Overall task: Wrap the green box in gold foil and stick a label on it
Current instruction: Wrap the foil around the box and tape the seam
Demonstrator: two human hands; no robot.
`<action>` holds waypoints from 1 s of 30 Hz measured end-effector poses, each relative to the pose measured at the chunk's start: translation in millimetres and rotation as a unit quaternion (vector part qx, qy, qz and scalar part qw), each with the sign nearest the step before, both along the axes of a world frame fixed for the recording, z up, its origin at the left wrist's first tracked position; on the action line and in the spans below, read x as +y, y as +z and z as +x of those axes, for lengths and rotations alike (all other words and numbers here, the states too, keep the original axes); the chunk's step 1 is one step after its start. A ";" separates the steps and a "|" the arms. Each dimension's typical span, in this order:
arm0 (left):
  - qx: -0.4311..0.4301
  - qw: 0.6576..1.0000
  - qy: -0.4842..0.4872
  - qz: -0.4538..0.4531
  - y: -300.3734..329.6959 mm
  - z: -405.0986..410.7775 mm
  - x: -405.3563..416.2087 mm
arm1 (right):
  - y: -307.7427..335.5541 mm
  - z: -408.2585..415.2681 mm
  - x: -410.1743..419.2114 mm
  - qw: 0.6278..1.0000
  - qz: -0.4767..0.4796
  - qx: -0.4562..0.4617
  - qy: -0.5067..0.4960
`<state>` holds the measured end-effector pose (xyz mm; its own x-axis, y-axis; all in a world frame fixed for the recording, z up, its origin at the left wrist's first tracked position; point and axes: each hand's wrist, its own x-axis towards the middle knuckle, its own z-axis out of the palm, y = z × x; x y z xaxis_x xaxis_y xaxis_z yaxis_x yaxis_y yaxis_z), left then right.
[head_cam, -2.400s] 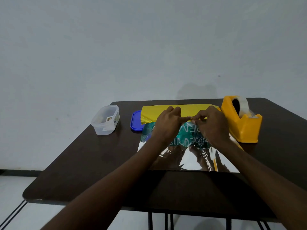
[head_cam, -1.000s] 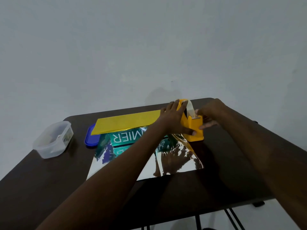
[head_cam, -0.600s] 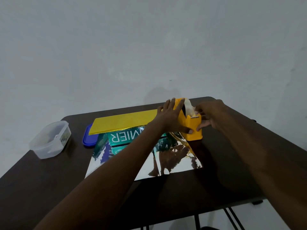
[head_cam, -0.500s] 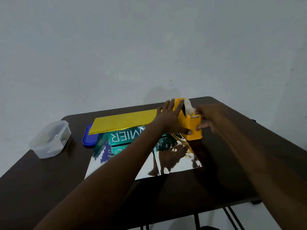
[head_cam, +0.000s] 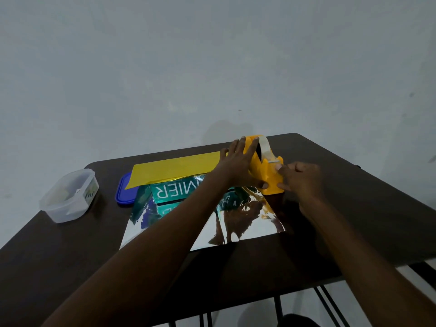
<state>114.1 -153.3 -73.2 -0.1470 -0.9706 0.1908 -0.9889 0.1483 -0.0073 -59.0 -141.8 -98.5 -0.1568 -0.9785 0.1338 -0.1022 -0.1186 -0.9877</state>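
The green box [head_cam: 175, 191] with white letters lies on the sheet of foil [head_cam: 238, 224], whose silver side faces up. A gold flap of foil [head_cam: 174, 169] is folded over the box's far part. A yellow tape dispenser [head_cam: 269, 177] stands at the box's right end. My left hand [head_cam: 236, 165] lies flat against the dispenser's left side with straight fingers, the thumb low on its near side. My right hand [head_cam: 299, 179] is at the dispenser's front, with its thumb and curled fingers pinching at the cutter, where the clear tape ends.
A clear plastic tub [head_cam: 70, 197] with small items inside stands at the left of the dark table [head_cam: 354, 208]. Its blue lid [head_cam: 123, 193] lies beside the foil. The table's right and near edges are close to my arms.
Both hands left the gold flap on the box and went right to the tape dispenser. In the last half second the right hand has shifted slightly at the dispenser's front.
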 end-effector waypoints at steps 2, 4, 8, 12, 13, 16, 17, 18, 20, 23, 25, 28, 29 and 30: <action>-0.009 1.000 0.007 -0.011 -2.5 0.8 -1.6 | -6.5 0.8 -1.1 1.000 0.015 -0.009 0.008; -0.028 0.999 0.009 -0.023 -4.6 1.8 -2.3 | -11.7 1.5 -2.4 0.998 0.037 -0.051 0.027; -0.053 0.997 0.009 -0.049 -12.0 5.3 -4.2 | -18.3 3.6 -2.1 0.995 0.045 -0.089 0.026; -0.048 0.998 0.002 -0.041 -13.7 6.5 -5.1 | -21.5 6.6 -0.1 0.993 0.047 -0.105 0.017; -0.045 0.998 0.002 -0.036 -12.9 5.6 -4.5 | -21.9 7.2 0.0 0.993 0.051 -0.107 0.019; -0.048 0.998 0.005 -0.036 -11.3 4.8 -2.7 | -22.6 9.1 1.0 0.988 0.063 -0.139 0.032; -0.053 0.998 0.006 -0.038 -11.4 4.5 -2.1 | -22.5 9.4 1.1 0.987 0.065 -0.145 0.035; -0.054 0.998 0.006 -0.039 -11.8 4.4 -2.7 | -22.2 9.1 0.5 0.986 0.067 -0.147 0.033; -0.055 0.998 0.006 -0.038 -12.5 6.6 -2.6 | -21.2 10.5 1.3 0.987 0.069 -0.145 0.028; -0.060 0.997 0.001 -0.038 -13.5 9.2 -1.8 | -20.2 10.5 2.6 0.986 0.074 -0.146 0.030; -0.066 0.997 -0.001 -0.036 -12.9 10.8 0.8 | -19.1 10.0 3.3 0.983 0.084 -0.161 0.039; -0.066 0.997 -0.004 -0.036 -11.7 12.2 4.1 | -17.7 9.3 3.2 0.979 0.098 -0.171 0.044; -0.064 0.997 -0.003 -0.035 -10.8 13.1 5.4 | -17.4 9.8 3.2 0.979 0.100 -0.170 0.043; -0.062 0.998 -0.002 -0.032 -10.3 13.9 6.4 | -17.4 10.3 3.0 0.979 0.101 -0.170 0.040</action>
